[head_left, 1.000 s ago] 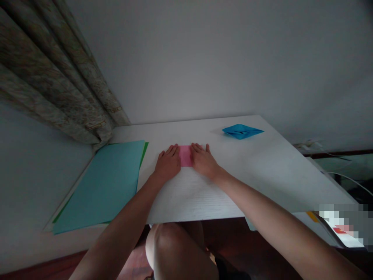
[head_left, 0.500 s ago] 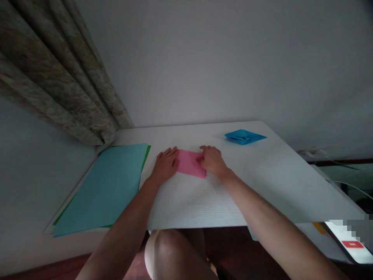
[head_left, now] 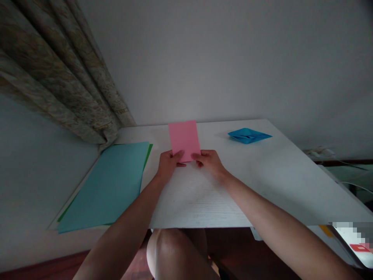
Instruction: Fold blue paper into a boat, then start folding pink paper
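A pink sheet of folded paper (head_left: 184, 137) is held up in front of me, its long side running away from me. My left hand (head_left: 169, 162) pinches its near left corner, thumb on top and fingers beneath. At the near right corner my right hand (head_left: 207, 158) grips it the same way, with the thumb over the face. The fingers under the paper are partly hidden. Off to the right, a blue folded paper boat-like shape (head_left: 247, 135) lies by itself near the table's back.
Large light-blue and green sheets (head_left: 107, 182) lie stacked at the left of the white table (head_left: 198, 202). A patterned curtain (head_left: 72, 77) hangs at the upper left, and a wall stands behind the table. A partly blurred-out device (head_left: 357, 243) shows at the lower right.
The pink paper was flat and crosswise on the table under both hands. Now it is turned lengthwise and lifted, with both hands pinching its near corners.
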The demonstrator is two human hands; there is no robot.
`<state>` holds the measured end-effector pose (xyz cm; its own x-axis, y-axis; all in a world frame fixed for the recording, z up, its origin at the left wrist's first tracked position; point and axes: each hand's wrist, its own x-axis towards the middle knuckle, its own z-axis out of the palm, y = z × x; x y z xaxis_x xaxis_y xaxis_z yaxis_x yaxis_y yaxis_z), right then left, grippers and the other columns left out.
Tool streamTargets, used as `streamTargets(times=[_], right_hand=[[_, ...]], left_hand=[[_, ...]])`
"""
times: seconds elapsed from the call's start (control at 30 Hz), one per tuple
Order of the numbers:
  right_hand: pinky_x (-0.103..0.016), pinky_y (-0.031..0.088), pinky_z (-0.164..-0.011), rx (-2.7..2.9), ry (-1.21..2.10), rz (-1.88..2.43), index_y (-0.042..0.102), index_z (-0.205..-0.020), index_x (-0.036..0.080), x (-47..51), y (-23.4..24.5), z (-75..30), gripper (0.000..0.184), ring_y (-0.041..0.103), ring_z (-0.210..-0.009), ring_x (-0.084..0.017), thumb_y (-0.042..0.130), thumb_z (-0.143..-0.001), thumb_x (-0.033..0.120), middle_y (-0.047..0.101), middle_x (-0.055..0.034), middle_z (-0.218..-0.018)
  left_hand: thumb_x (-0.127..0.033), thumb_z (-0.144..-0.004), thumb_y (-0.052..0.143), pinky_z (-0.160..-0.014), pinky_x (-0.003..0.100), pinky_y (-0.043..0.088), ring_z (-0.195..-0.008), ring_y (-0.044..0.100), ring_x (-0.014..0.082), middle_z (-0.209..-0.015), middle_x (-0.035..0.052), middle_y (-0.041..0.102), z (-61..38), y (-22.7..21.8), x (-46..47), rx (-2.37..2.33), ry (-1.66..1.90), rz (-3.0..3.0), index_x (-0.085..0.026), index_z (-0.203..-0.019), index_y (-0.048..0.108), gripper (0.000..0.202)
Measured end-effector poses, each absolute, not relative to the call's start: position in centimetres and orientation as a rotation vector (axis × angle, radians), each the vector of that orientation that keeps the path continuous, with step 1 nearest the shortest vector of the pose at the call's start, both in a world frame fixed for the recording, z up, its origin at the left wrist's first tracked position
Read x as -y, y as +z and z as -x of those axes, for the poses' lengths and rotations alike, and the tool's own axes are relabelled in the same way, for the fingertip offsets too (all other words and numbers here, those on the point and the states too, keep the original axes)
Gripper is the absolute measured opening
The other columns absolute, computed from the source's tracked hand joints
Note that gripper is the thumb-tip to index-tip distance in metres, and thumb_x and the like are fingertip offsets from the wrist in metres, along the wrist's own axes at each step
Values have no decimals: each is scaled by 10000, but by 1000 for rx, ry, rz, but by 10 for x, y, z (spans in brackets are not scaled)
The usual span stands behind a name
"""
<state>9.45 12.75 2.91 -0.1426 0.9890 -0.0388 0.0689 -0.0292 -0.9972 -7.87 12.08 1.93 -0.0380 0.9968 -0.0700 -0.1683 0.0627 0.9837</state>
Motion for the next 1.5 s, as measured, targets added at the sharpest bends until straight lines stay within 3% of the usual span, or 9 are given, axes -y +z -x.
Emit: streamTargets(times=[0.2,0.3,0.4,0.5,0.6,0.83,1.07,1.27,1.5], right_hand=[[-265,200,-450,1539,1393,1265,567,-499,191,-123,41,-104,397,308,-425,-78,763,-671,490,419,55,-422],[-260,250,-443,1487,1390,1231,561,-486,192,-123,40,-103,429,347,-415,-80,785,-666,511,456,43,-420],[-269,377,-470,1247,1418,1155,592,-513,192,-123,37,-97,436,464,-451,-107,820,-605,553,551,10,-491],[-284,459,-511,1145,1517,1115,625,-557,187,-122,35,-92,432,544,-502,-131,850,-552,556,617,-16,-557],[-277,475,-509,1211,1578,1102,637,-581,181,-120,33,-90,420,558,-522,-130,864,-541,532,630,-18,-577],[-247,300,-410,1398,1430,1121,610,-549,187,-119,34,-93,390,392,-401,-83,784,-645,523,500,38,-433],[-255,265,-443,1407,1374,1129,638,-592,192,-117,33,-89,285,351,-448,-83,765,-642,443,486,52,-489],[-265,320,-521,1370,1352,1090,655,-598,188,-114,34,-87,276,424,-537,-106,780,-631,431,544,30,-565],[-270,187,-452,1261,1403,1109,593,-525,199,-113,37,-86,336,285,-439,-73,795,-628,448,433,59,-472]], left_hand=[[-417,-727,781,-442,259,570,-452,654,173,-546,39,665,93,27,-122,-1230,1190,-1133,-96,-727,695,332],[-409,-704,804,-468,259,589,-536,694,180,-686,68,724,93,28,-123,-1167,1215,-1028,-93,-793,699,345],[-455,-711,794,-477,264,591,-627,723,196,-837,105,753,88,28,-122,-1047,1170,-888,-108,-869,679,399],[-494,-720,783,-475,255,574,-616,711,188,-804,131,747,81,26,-119,-966,1073,-958,-102,-795,655,420],[-514,-741,752,-452,234,543,-557,666,153,-712,102,717,77,24,-116,-1004,1144,-1044,-111,-744,623,423],[-513,-743,726,-434,232,532,-567,648,135,-805,76,708,76,29,-112,-972,984,-1228,-135,-891,632,416],[-585,-724,713,-358,219,455,-402,570,118,-551,-2,606,78,24,-111,-997,1012,-1258,-159,-749,572,449],[-675,-798,597,-327,198,364,-296,469,96,-428,-37,559,75,25,-108,-1015,993,-1333,-177,-780,565,500],[-726,-791,553,-331,204,245,-282,371,71,-356,-61,428,76,26,-107,-1068,1042,-1455,-190,-597,540,570]])
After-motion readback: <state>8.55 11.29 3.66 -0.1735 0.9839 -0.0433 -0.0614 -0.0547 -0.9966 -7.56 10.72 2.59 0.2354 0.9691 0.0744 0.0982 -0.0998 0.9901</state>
